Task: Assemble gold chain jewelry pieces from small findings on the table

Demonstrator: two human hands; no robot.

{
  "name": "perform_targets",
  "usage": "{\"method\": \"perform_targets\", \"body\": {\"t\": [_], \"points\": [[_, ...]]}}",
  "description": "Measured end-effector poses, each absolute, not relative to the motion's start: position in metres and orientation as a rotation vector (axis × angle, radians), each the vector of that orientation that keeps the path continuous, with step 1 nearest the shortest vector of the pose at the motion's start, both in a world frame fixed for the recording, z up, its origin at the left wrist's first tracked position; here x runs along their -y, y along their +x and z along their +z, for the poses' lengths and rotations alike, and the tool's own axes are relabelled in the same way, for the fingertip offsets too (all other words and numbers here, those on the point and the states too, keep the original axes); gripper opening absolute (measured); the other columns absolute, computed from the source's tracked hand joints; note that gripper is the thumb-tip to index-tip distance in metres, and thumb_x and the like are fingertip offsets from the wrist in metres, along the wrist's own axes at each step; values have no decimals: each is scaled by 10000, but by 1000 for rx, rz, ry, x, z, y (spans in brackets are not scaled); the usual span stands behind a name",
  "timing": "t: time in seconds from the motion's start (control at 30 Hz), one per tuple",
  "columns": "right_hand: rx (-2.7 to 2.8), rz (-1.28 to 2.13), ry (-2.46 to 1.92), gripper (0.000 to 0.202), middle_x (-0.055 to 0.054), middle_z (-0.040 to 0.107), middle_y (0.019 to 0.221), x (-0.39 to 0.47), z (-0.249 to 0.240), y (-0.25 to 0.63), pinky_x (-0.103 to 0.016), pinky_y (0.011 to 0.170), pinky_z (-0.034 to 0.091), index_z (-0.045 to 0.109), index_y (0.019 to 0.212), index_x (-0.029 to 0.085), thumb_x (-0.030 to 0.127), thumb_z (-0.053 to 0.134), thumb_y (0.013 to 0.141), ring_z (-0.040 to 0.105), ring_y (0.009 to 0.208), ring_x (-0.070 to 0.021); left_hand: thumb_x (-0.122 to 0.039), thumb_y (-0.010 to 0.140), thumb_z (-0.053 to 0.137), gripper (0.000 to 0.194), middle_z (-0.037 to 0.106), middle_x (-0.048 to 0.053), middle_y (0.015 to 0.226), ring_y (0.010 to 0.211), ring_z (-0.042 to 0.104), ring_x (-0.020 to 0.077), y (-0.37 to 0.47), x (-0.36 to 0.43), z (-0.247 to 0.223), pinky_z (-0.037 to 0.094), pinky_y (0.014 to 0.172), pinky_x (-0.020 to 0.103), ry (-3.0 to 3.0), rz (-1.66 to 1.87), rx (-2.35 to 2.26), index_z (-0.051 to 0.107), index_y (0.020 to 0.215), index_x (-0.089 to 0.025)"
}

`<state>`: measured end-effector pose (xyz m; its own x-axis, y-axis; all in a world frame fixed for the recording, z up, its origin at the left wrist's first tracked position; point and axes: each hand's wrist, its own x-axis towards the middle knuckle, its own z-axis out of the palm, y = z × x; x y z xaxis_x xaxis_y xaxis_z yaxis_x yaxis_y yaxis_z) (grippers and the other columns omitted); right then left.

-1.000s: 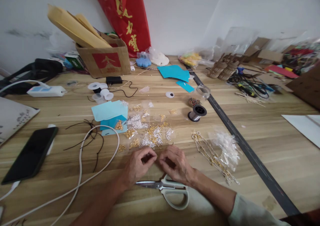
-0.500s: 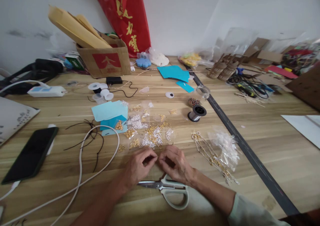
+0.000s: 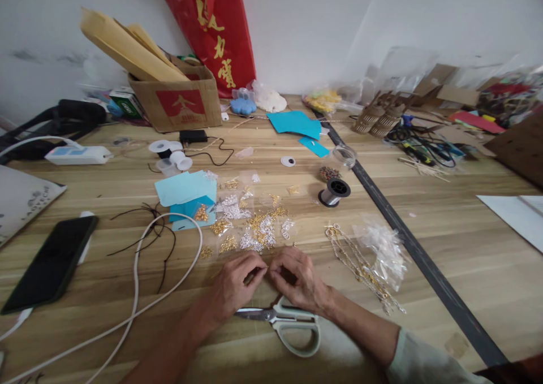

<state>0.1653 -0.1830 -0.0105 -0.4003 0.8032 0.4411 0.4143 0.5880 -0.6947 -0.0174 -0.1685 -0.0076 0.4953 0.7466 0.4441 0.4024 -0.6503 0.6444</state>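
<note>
My left hand [image 3: 241, 282] and my right hand [image 3: 298, 277] meet fingertip to fingertip near the front of the table. Each is closed in a pinch; whatever lies between the fingers is too small to name. A pair of scissors [image 3: 297, 330] with pale handles lies just below, partly covered by my right hand. Beyond my fingers spread gold beads [image 3: 259, 219] and silver beads [image 3: 266, 232], with several small bags of gold pieces [image 3: 221, 225] to their left. White rings [image 3: 287, 229] lie beside the silver ones. Gold and silver chains [image 3: 360, 271] rest right of my right hand.
Clear plastic bags [image 3: 382, 251] lie by the chains. A wire spool [image 3: 335, 192] and a jar [image 3: 343, 158] stand farther back. Left are a white cable [image 3: 136, 276], black cords [image 3: 165, 242], a phone [image 3: 51, 262] and blue cards [image 3: 182, 189]. A cardboard box [image 3: 180, 104] stands behind.
Both hands stay almost in place, fingertips still together. My left hand has shifted very slightly. The scissors and beads lie as before.
</note>
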Motion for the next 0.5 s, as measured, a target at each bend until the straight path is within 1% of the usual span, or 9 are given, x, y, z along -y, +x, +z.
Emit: {"method": "perform_targets", "body": {"t": [0.3,0.5], "points": [[2019,625,-965,101,-30,582,694,183,-12,166,-276,635,409,540,775,182,132,502,853,523,659,-155,-77,855,516,144,654,33,714,668,626,125,-18,170,-14,504,646,213,2245,1016,-924,588,769,-167],[2017,613,-985,113,-31,593,703,184,-15,167,-277,624,403,563,797,182,168,498,889,521,661,-156,-96,865,508,148,650,32,702,655,620,123,-17,170,-15,504,634,214,2247,1014,-915,591,767,-169]]}}
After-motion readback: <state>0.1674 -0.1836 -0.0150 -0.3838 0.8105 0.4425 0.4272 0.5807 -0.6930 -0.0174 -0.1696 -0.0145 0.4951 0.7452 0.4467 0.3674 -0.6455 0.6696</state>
